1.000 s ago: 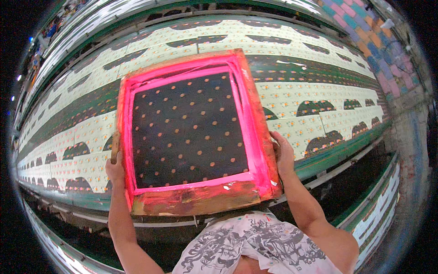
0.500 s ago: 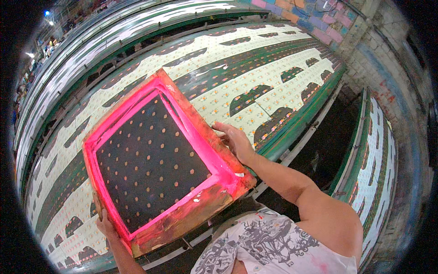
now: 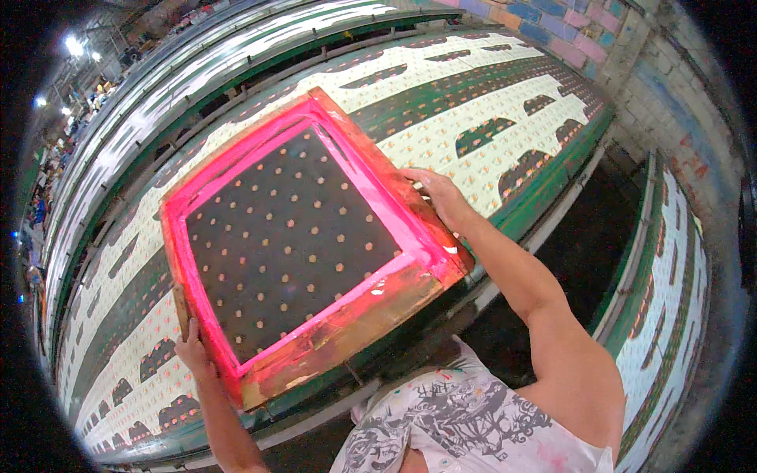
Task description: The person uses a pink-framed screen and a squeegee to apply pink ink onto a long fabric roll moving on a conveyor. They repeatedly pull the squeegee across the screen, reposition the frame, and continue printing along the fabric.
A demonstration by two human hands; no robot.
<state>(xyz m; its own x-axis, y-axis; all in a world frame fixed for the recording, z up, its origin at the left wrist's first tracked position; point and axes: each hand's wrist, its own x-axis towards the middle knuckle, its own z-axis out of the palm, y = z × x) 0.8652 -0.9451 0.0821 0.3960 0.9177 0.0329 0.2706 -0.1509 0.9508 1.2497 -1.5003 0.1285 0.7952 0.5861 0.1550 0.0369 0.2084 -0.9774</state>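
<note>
Both my hands hold a screen-printing frame [image 3: 359, 323] by opposite sides. Its wooden sides are stained orange-red, with bright pink ink around the inner border. The dark mesh [image 3: 276, 236] carries rows of small pale dots. My left hand [image 3: 193, 351] grips the near left side, thumb along the outer edge. On the right side, my right hand [image 3: 443, 201] is closed round the edge, its fingertips partly hidden. The frame sits tilted over a long green printing table [image 3: 536, 185] with pale, flower-patterned fabric pieces [image 3: 430, 158] laid on it. Whether it touches the fabric, I cannot tell.
Another long table with white pieces [image 3: 236, 55] runs beyond this one. A third table [image 3: 658, 292] stands at the right, across a dark gap [image 3: 552, 252]. A brick wall [image 3: 552, 31] with coloured blocks closes off the far end. Bright lamps [image 3: 73, 46] hang at the upper left.
The frame, with both hands on it, has shifted up and to the right in the picture. The view has also swung slightly. Both grips stay the same.
</note>
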